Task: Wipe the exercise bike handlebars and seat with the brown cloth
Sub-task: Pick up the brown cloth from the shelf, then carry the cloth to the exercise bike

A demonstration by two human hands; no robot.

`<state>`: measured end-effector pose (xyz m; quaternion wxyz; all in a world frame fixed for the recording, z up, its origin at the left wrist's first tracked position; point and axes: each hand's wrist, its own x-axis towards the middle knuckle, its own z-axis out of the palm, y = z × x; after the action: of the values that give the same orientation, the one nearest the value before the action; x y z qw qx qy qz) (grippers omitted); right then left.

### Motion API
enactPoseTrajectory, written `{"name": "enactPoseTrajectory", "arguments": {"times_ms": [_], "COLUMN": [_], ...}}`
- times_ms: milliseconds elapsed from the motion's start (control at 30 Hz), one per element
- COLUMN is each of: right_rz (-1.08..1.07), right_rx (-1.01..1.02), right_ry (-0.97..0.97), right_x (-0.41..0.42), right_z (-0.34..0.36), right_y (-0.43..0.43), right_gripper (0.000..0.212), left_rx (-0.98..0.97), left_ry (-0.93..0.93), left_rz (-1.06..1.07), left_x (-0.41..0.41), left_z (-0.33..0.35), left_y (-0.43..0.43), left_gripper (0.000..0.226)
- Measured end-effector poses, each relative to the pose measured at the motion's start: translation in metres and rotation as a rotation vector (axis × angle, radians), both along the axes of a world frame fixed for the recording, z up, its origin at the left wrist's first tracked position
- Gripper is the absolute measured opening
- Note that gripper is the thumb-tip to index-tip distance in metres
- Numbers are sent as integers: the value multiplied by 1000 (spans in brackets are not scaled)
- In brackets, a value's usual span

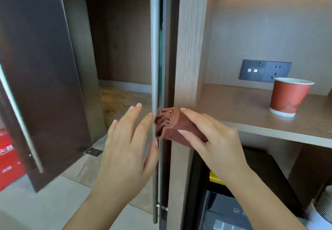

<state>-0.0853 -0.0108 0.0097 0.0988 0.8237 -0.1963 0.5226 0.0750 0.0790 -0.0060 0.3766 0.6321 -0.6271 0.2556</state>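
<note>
A folded brown cloth is held at the front left corner of a wooden shelf. My right hand pinches the cloth between thumb and fingers. My left hand is spread with straight fingers just left of the cloth, its fingertips at the long vertical metal door handle. The exercise bike is not in view.
A red paper cup stands on the shelf at the right, below a wall socket panel. A dark cabinet door stands open at the left, with a red box beyond it. A black appliance sits under the shelf.
</note>
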Motion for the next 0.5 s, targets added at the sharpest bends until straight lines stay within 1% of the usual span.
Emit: {"name": "enactPoseTrajectory", "arguments": {"times_ms": [100, 167, 267, 333, 400, 500], "right_rz": [185, 280, 388, 471, 545, 670], "right_rx": [190, 280, 291, 350, 399, 411], "right_ry": [-101, -129, -128, -129, -118, -71], "right_x": [26, 48, 86, 112, 137, 172], "right_z": [-10, -16, -24, -29, -35, -45], "right_y": [22, 43, 84, 117, 155, 222], "right_gripper": [38, 39, 37, 36, 36, 34], "left_rx": [29, 32, 19, 39, 65, 95], "left_ry": [20, 43, 60, 65, 73, 103], "left_rz": [109, 182, 302, 398, 491, 622], "left_x": [15, 27, 49, 63, 75, 86], "left_z": [-7, -11, -16, -20, -25, -34], "left_y": [38, 70, 127, 172, 220, 296], "left_gripper": [49, 49, 48, 48, 47, 47]}}
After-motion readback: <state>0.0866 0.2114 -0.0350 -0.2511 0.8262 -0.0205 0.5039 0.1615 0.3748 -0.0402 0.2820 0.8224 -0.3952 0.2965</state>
